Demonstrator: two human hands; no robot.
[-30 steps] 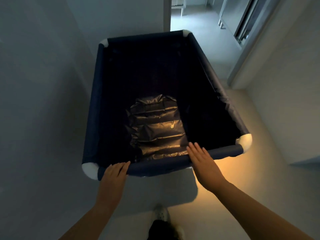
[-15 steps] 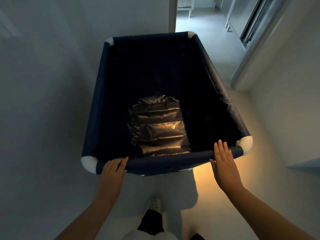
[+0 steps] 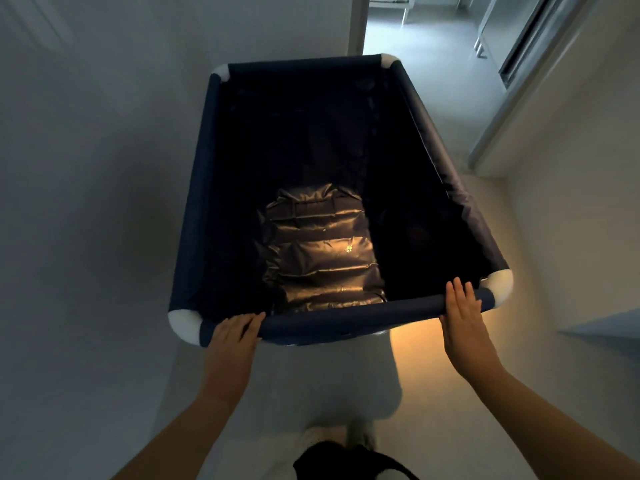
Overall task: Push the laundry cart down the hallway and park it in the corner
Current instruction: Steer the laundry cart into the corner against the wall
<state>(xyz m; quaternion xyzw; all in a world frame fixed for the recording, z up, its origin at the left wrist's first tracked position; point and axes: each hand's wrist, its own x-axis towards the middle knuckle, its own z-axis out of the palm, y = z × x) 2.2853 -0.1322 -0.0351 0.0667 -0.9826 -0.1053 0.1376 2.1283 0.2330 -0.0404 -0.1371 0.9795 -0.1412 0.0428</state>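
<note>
Mid-hallway, both flat-open palms, left hand [image 3: 235, 332] and right hand [image 3: 462, 313], push navy fabric laundry cart [image 3: 349, 315]; doorway at 12 o'clock, corner parking left.

My laundry cart [image 3: 349, 308] stands right in front of me, a deep rectangular bin of dark navy fabric with white rounded corner joints. Its left side runs close along the left wall. Its far end points toward the lit doorway. Low inside, near me, lies a shiny dark quilted piece [image 3: 323, 252].

No legible text, seemingly, anywhere.
</note>
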